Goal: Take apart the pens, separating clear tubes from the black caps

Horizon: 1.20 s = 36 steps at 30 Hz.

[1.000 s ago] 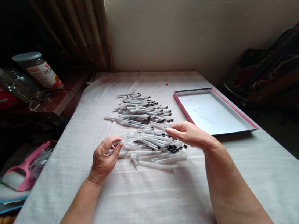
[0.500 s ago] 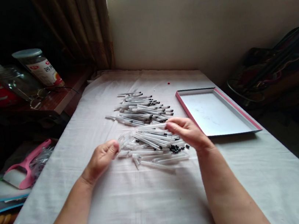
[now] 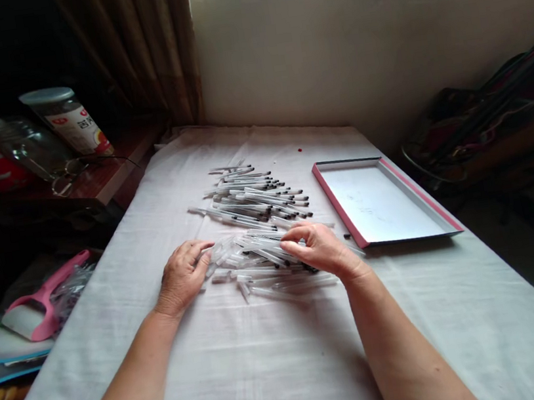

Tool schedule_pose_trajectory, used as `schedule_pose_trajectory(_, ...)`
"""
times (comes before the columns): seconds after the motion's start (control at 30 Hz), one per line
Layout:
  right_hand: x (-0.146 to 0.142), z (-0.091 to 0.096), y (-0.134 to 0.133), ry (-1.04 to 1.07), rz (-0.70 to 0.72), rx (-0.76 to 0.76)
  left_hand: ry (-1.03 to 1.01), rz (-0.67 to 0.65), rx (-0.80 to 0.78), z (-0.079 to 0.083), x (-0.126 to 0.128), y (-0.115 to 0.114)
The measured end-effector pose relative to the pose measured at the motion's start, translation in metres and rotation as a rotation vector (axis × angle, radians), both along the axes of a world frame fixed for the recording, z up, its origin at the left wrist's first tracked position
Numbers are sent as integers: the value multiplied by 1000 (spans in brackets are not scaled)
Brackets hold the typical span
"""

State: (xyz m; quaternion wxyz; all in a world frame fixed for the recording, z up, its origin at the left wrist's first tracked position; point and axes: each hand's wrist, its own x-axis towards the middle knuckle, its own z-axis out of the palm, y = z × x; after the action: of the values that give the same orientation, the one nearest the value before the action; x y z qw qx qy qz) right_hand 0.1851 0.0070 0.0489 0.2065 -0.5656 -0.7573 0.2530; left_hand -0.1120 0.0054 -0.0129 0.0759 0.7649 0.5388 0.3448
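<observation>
My left hand (image 3: 184,274) rests at the left edge of a heap of small clear plastic pieces (image 3: 227,252), which look like pen caps. Its thumb and forefinger are apart, touching the heap. Over the pile of clear pen barrels (image 3: 262,272), my right hand (image 3: 321,248) pinches the end of a clear pen barrel (image 3: 258,247) between thumb and forefinger. Under that hand, small black plugs are mostly covered. Beyond both hands lies a spread of pens with black ends (image 3: 261,194), their tips pointing to the right.
A shallow box lid with pink sides (image 3: 340,206) lies on the right of the white tablecloth (image 3: 252,374). Beside it is a loose black plug (image 3: 347,236). A side shelf at left holds a lidded jar (image 3: 72,124) and glasses (image 3: 65,180); a pink-handled tool (image 3: 45,300) sits below.
My right hand has moved left and slightly down over the barrels. The fingers of my left hand have loosened from a closed grip and spread beside the clear pieces.
</observation>
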Motion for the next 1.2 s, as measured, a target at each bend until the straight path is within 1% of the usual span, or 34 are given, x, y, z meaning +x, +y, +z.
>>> schedule_pose_trajectory(0.07,-10,4,-5,-89,14,14,5,-8,-26,-2,1,0)
schedule_pose_trajectory(0.13,-20,7,-10,-159,64,25,0,-6,-30,-2,3,0)
schedule_pose_trajectory(0.2,-27,8,-13,-196,113,34,-10,-3,-28,0,5,-1)
schedule_pose_trajectory(0.23,-29,8,-12,-208,112,45,-15,-2,-27,0,6,-1)
schedule_pose_trajectory(0.27,-29,8,-9,-223,86,60,-20,1,-26,1,6,-1)
schedule_pose_trajectory(0.37,-27,3,6,-316,-70,109,-39,13,-15,2,6,-2)
schedule_pose_trajectory(0.43,-25,1,19,-405,-129,102,-49,16,-9,1,6,-2)
schedule_pose_trajectory(0.5,-24,0,31,-503,-141,55,-54,16,-2,0,5,-2)
schedule_pose_trajectory(0.57,-26,1,39,-590,-119,-6,-57,17,6,-1,5,-1)
schedule_pose_trajectory(0.67,-29,5,45,-659,-81,-61,-54,19,5,-1,5,-1)
schedule_pose_trajectory(0.87,-34,7,59,-656,-72,-121,-46,26,-24,0,5,-1)
schedule_pose_trajectory(1.0,-35,4,64,-613,-43,-110,-48,19,-23,-2,4,-1)
schedule_pose_trajectory(1.1,-33,3,59,-575,-19,-62,-45,17,-10,-3,4,-1)
schedule_pose_trajectory(1.2,-30,3,46,-415,-37,31,-18,71,83,-3,5,-2)
